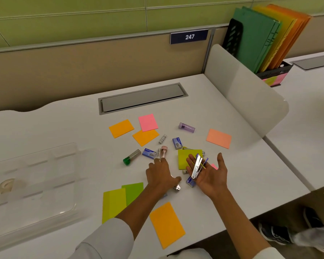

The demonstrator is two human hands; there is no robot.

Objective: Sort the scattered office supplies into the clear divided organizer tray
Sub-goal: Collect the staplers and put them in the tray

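Note:
The clear divided organizer tray (64, 212) sits at the desk's left, with a tape roll (5, 186) in one compartment. My right hand (209, 176) is palm up, fingers straight, and a silver stapler (197, 166) lies across them. My left hand (160, 177) is palm down on a silver metal item (176, 187); its fingertips reach a white tube (158, 153) and a pink-capped tube (164, 150). Blue staple boxes (149, 153) (177, 143) (190, 182), a green-capped case (131, 157), a purple case (186, 127) and a small silver tube (162, 139) lie scattered.
Sticky notes lie around: orange (121, 128) (166, 224), pink (148, 122), salmon (218, 138), yellow-green (183, 158) (113, 203). A cable hatch (142, 98) is behind them, a white divider panel (241, 90) to the right, coloured folders (266, 38) beyond. A person's shoe (275, 234) shows below the desk edge.

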